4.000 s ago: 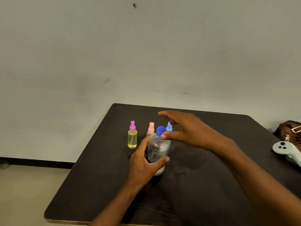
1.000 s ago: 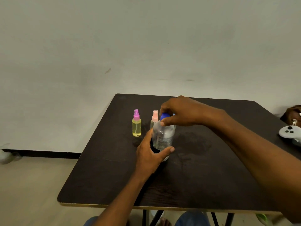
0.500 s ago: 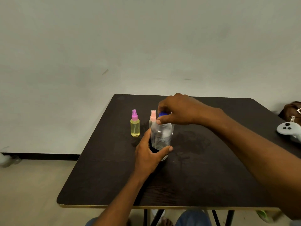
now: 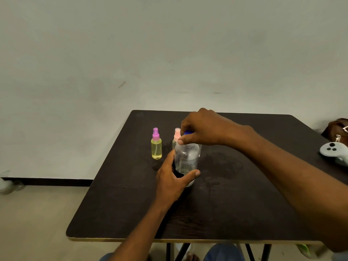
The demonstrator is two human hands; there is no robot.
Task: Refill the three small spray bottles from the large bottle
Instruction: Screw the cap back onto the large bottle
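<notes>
A large clear bottle (image 4: 186, 159) with a blue cap (image 4: 188, 132) stands upright on the dark table (image 4: 226, 204). My left hand (image 4: 172, 181) grips its lower body, thumb across the front. From above, my right hand (image 4: 203, 128) pinches the blue cap with curled fingers. Left of it stands a small spray bottle (image 4: 156, 146) with yellow liquid and a purple top. A second small spray bottle (image 4: 176, 135) with a pink top shows just behind the large bottle. The third small bottle is hidden behind my right hand.
A white game-style controller (image 4: 334, 150) lies at the table's right edge, next to a brown bag (image 4: 337, 127). A damp smear (image 4: 226, 164) marks the tabletop right of the large bottle. The wall is close behind the table.
Four seconds ago my right hand hovered open near the cap; now it pinches the cap. The left hand has kept its grip on the bottle. The blue-topped small bottle is now hidden.
</notes>
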